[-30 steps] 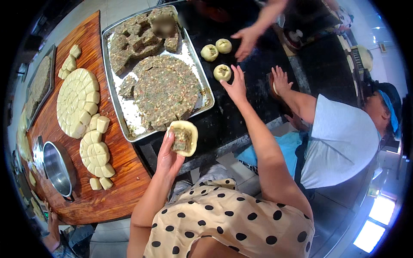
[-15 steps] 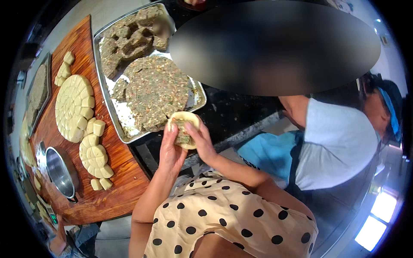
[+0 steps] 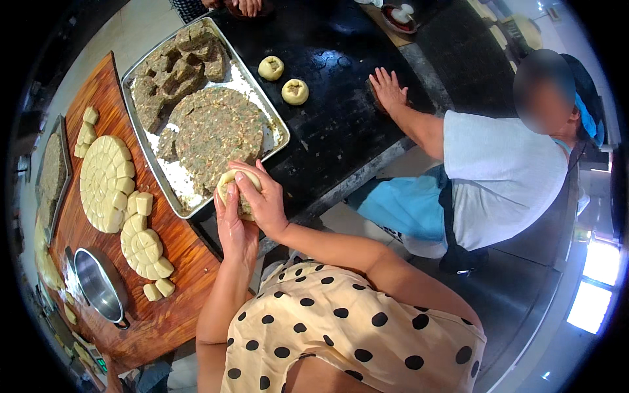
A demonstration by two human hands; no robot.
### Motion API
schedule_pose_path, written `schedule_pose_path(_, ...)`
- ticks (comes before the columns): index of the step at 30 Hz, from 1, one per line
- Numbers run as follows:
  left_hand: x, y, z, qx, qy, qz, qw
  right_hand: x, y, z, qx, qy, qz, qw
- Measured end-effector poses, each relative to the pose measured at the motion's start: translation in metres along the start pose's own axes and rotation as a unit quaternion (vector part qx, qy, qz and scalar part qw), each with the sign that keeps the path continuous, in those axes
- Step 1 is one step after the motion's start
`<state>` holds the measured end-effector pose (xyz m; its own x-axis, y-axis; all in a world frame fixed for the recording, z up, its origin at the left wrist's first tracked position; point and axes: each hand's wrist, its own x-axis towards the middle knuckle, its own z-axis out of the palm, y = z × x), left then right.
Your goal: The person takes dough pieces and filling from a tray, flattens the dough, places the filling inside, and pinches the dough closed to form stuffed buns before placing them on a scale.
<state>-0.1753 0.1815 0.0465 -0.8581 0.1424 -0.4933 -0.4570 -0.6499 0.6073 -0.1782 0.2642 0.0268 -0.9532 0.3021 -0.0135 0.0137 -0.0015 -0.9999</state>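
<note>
Just past the near corner of a metal tray (image 3: 278, 141), my left hand (image 3: 236, 232) cups a round of pale dough (image 3: 227, 180) with filling inside, its thumb laid against the opening. From the other side my right hand (image 3: 268, 204) wraps over the same dough, its fingers curled across the top. Part of the filling is covered by my fingers. A broad, round slab of greenish-brown chopped filling (image 3: 216, 131) lies in the tray, with broken chunks of filling (image 3: 177, 75) behind it.
Cut dough pieces (image 3: 108, 180) and a steel pot (image 3: 98, 285) stand on the wooden table (image 3: 177, 314) at left. Two filled buns (image 3: 295, 92) sit on the black counter (image 3: 334, 150). At right, a co-worker's hand (image 3: 390, 88) rests flat there; another person's hands (image 3: 247, 6) show at the far edge.
My hands and the dough have moved left, and my right fingers now close over its top. The view has shifted; the buns and co-worker's hand on the counter now show.
</note>
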Motion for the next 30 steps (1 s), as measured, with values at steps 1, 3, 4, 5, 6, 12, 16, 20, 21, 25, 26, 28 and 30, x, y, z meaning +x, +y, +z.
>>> schedule_pose_path(1,-0.002,0.003,-0.005,0.005,0.004,-0.001,1.000,-0.004,0.004,0.007,-0.014,0.007,-0.025,1.000)
schedule_pose_path(3,-0.009,0.010,-0.013,0.009,0.013,-0.005,1.000,-0.011,0.007,0.012,-0.040,-0.006,-0.053,0.998)
schedule_pose_path(4,-0.010,0.012,-0.021,0.008,0.014,-0.021,1.000,-0.013,0.009,0.013,-0.049,-0.026,-0.056,0.997)
schedule_pose_path(5,-0.014,0.019,-0.027,-0.033,0.013,-0.038,0.999,-0.013,0.004,0.018,-0.055,-0.047,-0.061,0.995)
schedule_pose_path(6,-0.019,0.027,-0.033,-0.076,0.011,-0.053,0.996,-0.014,-0.002,0.017,-0.009,-0.080,-0.014,0.997)
schedule_pose_path(12,-0.014,0.035,-0.079,0.084,-0.010,-0.033,0.996,-0.020,0.007,0.047,-0.034,-0.147,0.006,0.989)
schedule_pose_path(16,-0.018,0.058,-0.065,0.030,-0.076,-0.122,0.989,-0.021,0.009,0.047,0.087,-0.070,0.134,0.985)
schedule_pose_path(20,-0.028,0.034,-0.090,-0.045,-0.028,-0.009,0.999,-0.036,0.026,0.075,0.247,0.034,0.213,0.945)
schedule_pose_path(21,-0.027,0.026,-0.088,-0.007,0.057,0.033,0.998,-0.048,0.026,0.083,0.140,0.008,0.151,0.978)
schedule_pose_path(25,-0.029,0.051,-0.110,-0.121,0.033,-0.046,0.991,-0.046,0.013,0.087,0.098,-0.106,0.107,0.984)
schedule_pose_path(26,-0.035,0.056,-0.106,-0.096,0.056,-0.072,0.991,-0.037,0.011,0.087,0.080,-0.138,0.058,0.985)
schedule_pose_path(28,-0.036,0.052,-0.103,-0.064,0.082,-0.071,0.992,-0.029,0.006,0.090,0.027,-0.212,-0.006,0.977)
schedule_pose_path(30,-0.025,0.044,-0.107,-0.046,0.089,-0.011,0.995,-0.039,0.003,0.103,-0.048,-0.161,0.019,0.986)
